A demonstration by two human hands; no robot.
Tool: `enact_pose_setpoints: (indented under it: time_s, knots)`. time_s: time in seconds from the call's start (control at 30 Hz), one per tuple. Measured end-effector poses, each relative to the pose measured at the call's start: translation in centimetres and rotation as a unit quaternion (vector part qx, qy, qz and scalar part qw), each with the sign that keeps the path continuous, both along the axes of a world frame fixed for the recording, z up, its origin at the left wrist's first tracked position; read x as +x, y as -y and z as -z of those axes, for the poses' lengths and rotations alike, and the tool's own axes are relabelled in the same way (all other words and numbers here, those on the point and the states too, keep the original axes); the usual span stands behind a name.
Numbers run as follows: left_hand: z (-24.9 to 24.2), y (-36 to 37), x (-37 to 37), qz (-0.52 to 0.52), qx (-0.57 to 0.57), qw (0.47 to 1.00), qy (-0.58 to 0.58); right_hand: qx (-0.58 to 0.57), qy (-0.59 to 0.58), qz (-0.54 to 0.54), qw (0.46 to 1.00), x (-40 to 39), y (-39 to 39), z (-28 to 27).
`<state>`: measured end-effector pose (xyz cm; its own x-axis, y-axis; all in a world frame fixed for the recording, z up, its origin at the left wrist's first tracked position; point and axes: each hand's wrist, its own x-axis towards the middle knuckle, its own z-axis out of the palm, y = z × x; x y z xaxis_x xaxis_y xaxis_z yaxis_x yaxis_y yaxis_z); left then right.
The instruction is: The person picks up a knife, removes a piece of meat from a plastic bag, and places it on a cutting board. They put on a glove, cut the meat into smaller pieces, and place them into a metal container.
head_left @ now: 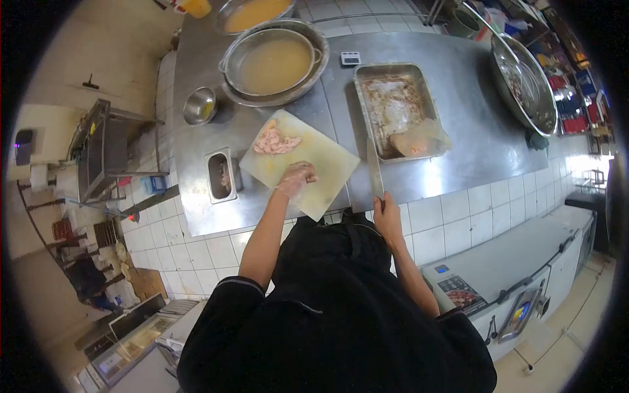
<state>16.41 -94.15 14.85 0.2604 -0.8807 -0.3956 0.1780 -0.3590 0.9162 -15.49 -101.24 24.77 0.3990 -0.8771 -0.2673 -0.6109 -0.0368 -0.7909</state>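
My left hand point(299, 175), in a clear plastic glove, is over the cutting board point(327, 157) with its fingers curled; whatever is in them, if anything, is hidden. Pale pink raw meat pieces point(275, 139) lie heaped on the board's far left part, just beyond that hand. My right hand point(388, 213) is closed around the handle of a knife point(374, 167). Its broad blade points away from me, between the board and a metal tray point(386, 157). A small steel container point(221, 175) with some meat in it stands left of the board.
A large colander point(275, 62) of cloudy yellowish liquid sits in a basin behind the board. A small steel bowl point(200, 106) is left of it. A timer point(350, 59) stands behind the stained tray, which holds a plastic bag point(422, 139). A large wok-like bowl point(544, 92) is far right.
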Motion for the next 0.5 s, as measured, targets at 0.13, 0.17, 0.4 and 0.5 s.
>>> enact_pose_setpoints:
  time_s: [0.13, 0.17, 0.4, 0.5]
  knots:
    - [-5.3, -4.5, 4.7, -0.190, -0.033, 0.961, -0.200, -0.019, -0.006, -0.031, 0.999, 1.0, -0.4, 1.2]
    - [-6.0, -5.9, 6.2, -0.217, -0.047, 0.950, -0.221, -0.041, 0.004, -0.042, 0.998, 1.3, -0.5, 1.3]
    - [-15.1, -10.6, 12.9, -0.436, 0.041, 0.791, 0.427, -0.010, -0.025, -0.089, 0.996, 4.4, -1.5, 1.0]
    - [-11.2, -11.5, 14.5, -0.224, 0.095, 0.764, 0.598, 0.003, -0.011, -0.082, 0.997, 5.6, -2.0, 0.1]
